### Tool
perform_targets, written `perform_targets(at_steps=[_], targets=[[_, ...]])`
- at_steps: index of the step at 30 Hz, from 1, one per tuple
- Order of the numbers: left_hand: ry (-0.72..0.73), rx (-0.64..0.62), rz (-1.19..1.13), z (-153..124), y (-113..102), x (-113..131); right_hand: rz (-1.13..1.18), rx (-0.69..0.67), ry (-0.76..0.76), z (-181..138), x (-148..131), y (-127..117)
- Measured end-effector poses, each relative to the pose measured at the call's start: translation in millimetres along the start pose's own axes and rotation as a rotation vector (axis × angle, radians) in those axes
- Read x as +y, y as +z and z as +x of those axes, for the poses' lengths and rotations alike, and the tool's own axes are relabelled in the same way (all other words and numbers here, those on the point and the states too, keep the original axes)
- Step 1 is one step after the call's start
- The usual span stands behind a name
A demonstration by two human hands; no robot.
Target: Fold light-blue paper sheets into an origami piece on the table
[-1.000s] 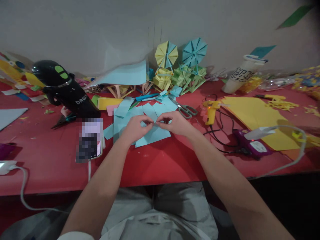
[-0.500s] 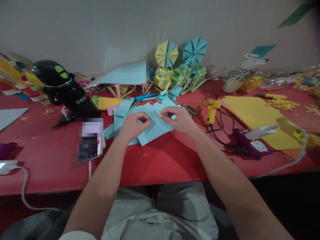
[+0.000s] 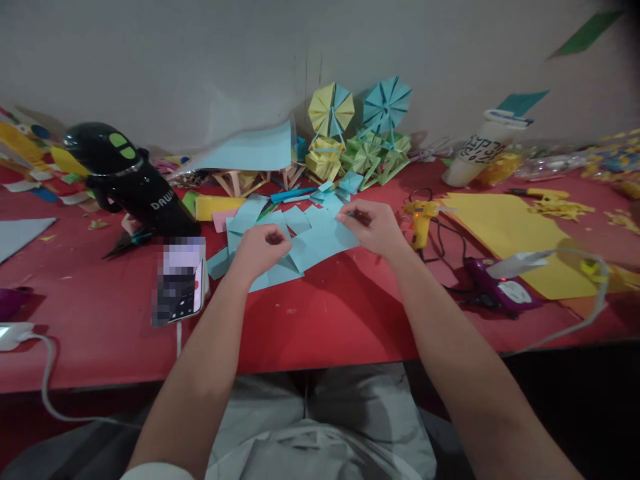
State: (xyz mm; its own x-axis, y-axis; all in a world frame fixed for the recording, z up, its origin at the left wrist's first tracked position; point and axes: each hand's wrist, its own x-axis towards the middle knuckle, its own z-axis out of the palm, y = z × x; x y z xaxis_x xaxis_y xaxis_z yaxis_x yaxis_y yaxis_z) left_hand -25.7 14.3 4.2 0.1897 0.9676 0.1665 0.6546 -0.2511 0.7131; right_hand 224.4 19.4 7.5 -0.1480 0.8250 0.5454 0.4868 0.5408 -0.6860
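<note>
My left hand (image 3: 260, 250) is curled into a loose fist and presses on a pile of light blue paper pieces (image 3: 250, 217) on the red table (image 3: 325, 320). It seems to pinch one folded piece. My right hand (image 3: 374, 228) is closed at the upper right corner of a larger light blue sheet (image 3: 320, 241), thumb and fingers pinching its edge. A dark bit of the scissors shows between those fingers; the rest of them is hidden under the hand. The two hands are a hand's width apart.
A phone (image 3: 180, 287) lies left of my left hand, with a black device (image 3: 130, 177) behind it. A yellow glue gun (image 3: 421, 220), cables, a purple power strip (image 3: 505, 293) and yellow paper (image 3: 505, 230) lie to the right. Folded paper pinwheels (image 3: 360, 127) stand by the wall.
My hands, pinched together over the blue sheet a second ago, have drawn apart. The right hand moved up and right over the scissors, and the blue sheet shifted with it.
</note>
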Motion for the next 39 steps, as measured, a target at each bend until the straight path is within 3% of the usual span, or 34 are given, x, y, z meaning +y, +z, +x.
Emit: perform_targets(at_steps=[6,10,16,21,26,30,35,39], targets=[[-0.053,0.040,0.015,0.2,-7.7,-3.8,0.023,0.167,0.088,4.6,11.6,-12.9],[-0.096,0.042,-0.144,1.6,-5.3,1.4,0.156,0.229,0.162,6.8,15.0,-11.8],[-0.222,0.021,-0.562,3.8,1.0,7.6,0.337,0.078,0.311,3.6,6.1,0.0],[-0.157,-0.097,-0.502,-1.4,-0.5,9.1,0.341,-0.086,0.384,-0.6,2.1,4.3],[-0.108,-0.095,-0.445,-1.0,2.6,6.4,0.383,-0.057,0.421,-0.8,10.2,8.4],[-0.159,-0.067,-0.475,0.0,2.9,3.8,0.450,-0.030,0.506,0.0,14.4,9.3],[-0.161,-0.372,-0.496,-6.0,2.0,10.7,0.479,-0.116,0.527,-1.6,8.6,12.5],[-0.168,-0.429,-0.505,-9.0,8.0,17.3,0.440,-0.202,0.451,-3.8,-0.7,20.2]])
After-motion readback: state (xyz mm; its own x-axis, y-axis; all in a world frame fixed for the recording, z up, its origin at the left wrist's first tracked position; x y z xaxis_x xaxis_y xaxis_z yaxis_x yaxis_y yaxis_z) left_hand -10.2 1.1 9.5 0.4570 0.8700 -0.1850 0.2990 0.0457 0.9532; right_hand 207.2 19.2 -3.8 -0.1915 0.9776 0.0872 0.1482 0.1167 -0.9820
